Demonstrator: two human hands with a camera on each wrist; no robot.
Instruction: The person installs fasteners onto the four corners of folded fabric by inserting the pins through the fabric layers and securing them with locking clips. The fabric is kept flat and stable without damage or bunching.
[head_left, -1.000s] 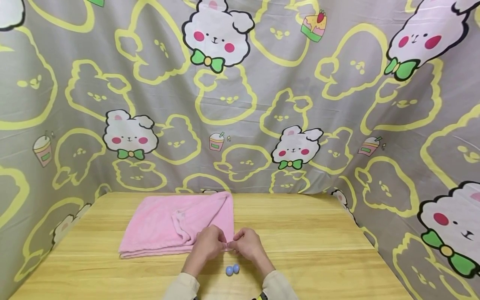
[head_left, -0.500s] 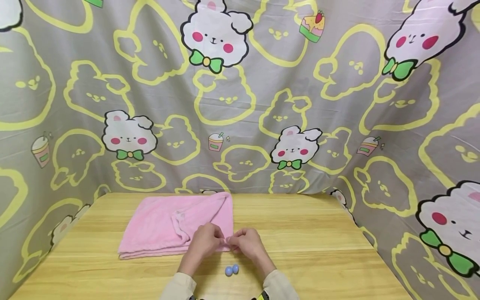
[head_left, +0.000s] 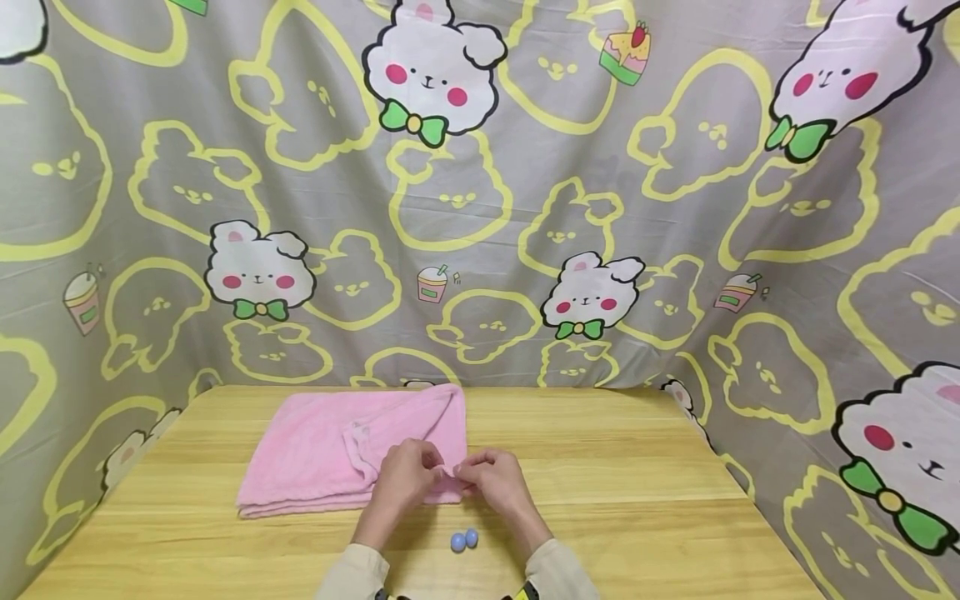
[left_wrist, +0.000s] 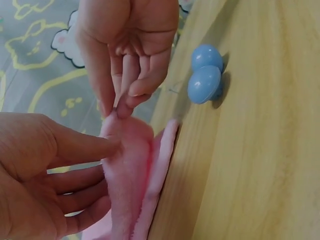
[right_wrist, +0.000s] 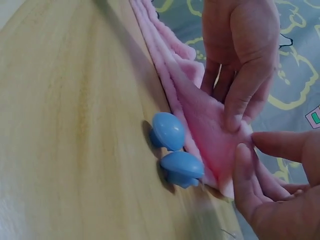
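Note:
A pink plush blanket (head_left: 315, 450) lies folded on the wooden table, its near right corner raised between my hands. My left hand (head_left: 407, 475) pinches the raised edge between thumb and fingers, as the left wrist view also shows. Close beside it, my right hand (head_left: 495, 483) pinches the corner's tip with thumb and index finger; the right wrist view shows this fold (right_wrist: 215, 135) stretched between both hands. Two blue mushroom-shaped plastic pieces (left_wrist: 205, 82) lie side by side on the table, between my forearms and apart from the blanket.
The wooden table (head_left: 622, 492) extends to both sides and toward the back. Grey fabric with rabbit prints (head_left: 480, 208) hangs behind it and along both sides. A loose flap (head_left: 360, 450) lies across the blanket's top.
My left hand has shifted slightly away and to the left along the blanket's edge, and the pinched corner has risen a little. My right hand has moved slightly away. The blue pieces stay put.

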